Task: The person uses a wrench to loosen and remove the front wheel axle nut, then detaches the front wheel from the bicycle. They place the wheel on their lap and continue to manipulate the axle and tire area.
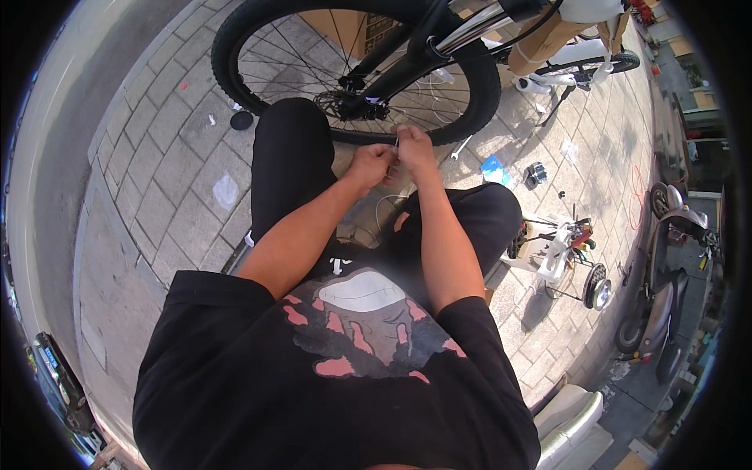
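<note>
My left hand [368, 166] and my right hand [415, 149] meet in front of me, just on the near side of a bicycle wheel [225, 66]. Fingers of both hands are pinched together around something small and pale, too small to make out. A thin, light-coloured cable [382, 210] loops below the hands, between my legs; whether it runs up into my fingers I cannot tell. The wheel stands upright in a black fork [392, 69], with a disc brake rotor [333, 103] at its hub. Both hands appear apart from the tyre.
Right of the wheel, a wrench [460, 148] and a blue packet [495, 170] lie on the paving. A white tool caddy [556, 262] stands beside my right knee. Behind the wheel is a cardboard box [341, 33]. A scooter [654, 294] is parked at far right.
</note>
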A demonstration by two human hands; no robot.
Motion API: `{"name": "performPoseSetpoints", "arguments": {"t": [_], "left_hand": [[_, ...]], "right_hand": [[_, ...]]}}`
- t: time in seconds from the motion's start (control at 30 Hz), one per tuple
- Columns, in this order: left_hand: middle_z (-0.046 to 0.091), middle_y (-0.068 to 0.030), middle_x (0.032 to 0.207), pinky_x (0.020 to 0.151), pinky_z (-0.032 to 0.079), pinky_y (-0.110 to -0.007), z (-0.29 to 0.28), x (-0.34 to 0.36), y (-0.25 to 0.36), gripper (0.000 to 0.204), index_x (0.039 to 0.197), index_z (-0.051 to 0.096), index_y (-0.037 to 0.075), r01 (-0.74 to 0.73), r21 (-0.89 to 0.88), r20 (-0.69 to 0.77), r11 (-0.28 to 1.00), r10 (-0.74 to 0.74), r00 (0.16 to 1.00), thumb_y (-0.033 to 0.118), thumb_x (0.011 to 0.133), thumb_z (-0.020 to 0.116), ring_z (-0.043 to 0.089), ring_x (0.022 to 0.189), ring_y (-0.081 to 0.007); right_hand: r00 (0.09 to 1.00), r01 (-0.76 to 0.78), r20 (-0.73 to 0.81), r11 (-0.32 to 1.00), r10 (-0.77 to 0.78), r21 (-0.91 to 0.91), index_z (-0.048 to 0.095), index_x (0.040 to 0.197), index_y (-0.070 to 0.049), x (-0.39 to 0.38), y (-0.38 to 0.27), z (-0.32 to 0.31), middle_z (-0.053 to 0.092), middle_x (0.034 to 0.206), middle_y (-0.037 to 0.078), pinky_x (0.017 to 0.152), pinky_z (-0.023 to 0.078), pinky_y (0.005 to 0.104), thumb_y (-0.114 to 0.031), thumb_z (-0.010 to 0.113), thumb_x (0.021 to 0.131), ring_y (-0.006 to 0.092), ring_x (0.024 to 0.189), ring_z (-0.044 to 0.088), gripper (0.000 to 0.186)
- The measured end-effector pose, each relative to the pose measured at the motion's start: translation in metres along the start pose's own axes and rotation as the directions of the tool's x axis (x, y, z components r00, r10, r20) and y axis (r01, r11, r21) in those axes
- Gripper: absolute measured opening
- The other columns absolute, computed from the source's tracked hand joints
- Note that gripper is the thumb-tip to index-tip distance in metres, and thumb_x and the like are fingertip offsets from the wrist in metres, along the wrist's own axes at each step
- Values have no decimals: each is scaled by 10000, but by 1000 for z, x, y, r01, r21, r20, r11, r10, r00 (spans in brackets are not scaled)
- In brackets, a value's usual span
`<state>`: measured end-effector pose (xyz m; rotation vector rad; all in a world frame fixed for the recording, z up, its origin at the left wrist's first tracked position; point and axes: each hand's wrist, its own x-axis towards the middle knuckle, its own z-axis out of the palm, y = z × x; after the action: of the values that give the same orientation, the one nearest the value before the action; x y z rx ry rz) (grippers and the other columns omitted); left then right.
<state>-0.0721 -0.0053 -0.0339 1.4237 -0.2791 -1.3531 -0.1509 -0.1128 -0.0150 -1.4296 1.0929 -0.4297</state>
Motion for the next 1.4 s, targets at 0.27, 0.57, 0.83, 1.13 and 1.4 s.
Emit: {"name": "performPoseSetpoints", "arguments": {"t": [0.27, 0.57, 0.83, 1.13, 1.4], "left_hand": [[726, -13, 989, 630, 545, -287, -6, 7, -14, 252, 1190, 721, 55, -58, 100, -100, 993, 68, 993, 236, 1045, 623, 644, 754, -110], [731, -53, 1001, 672, 562, -313, -13, 19, -29, 289, 1198, 698, 16, -150, 271, -224, 951, 214, 951, 238, 1018, 654, 662, 794, -135], [725, -66, 986, 741, 541, -261, -15, -48, 83, 286, 1225, 666, -21, -560, 299, -350, 772, 635, 688, 136, 987, 685, 654, 825, -97], [767, -80, 885, 773, 559, -328, -38, -125, 301, 227, 998, 760, 72, -535, 836, -8, -122, 972, -234, 270, 1004, 651, 736, 832, -207], [736, -211, 841, 748, 563, -528, -83, -23, 330, 457, 981, 699, 50, 35, 925, 344, -378, 874, 343, 408, 1041, 421, 709, 775, -439]], "right_hand": [[984, 166, -41, 980, -171, -105, 722, 1136, -22, 12, 26, 13, 656, 811, 46, 622, 489, 325, -239, 554, 1029, 128, 643, 590, 294], [965, 249, -28, 949, -259, -196, 677, 1162, -40, 17, 27, 14, 717, 953, 194, 809, 529, 408, -229, 563, 1009, 322, 880, 695, 269], [898, 375, -88, 855, -431, -358, 643, 1099, -69, 17, 25, 19, 689, 992, 243, 819, 515, 502, -240, 550, 1018, 456, 982, 654, 210], [875, 424, -86, 841, -476, -337, 654, 1082, -43, 19, 28, 20, 715, 900, 197, 770, 536, 456, -237, 527, 1038, 379, 863, 702, 236], [858, -495, 319, 815, 403, 302, 635, 885, -73, 31, -46, -13, 487, 566, -17, 439, 339, 322, -244, 518, 1021, 127, 418, 367, 248]]}}
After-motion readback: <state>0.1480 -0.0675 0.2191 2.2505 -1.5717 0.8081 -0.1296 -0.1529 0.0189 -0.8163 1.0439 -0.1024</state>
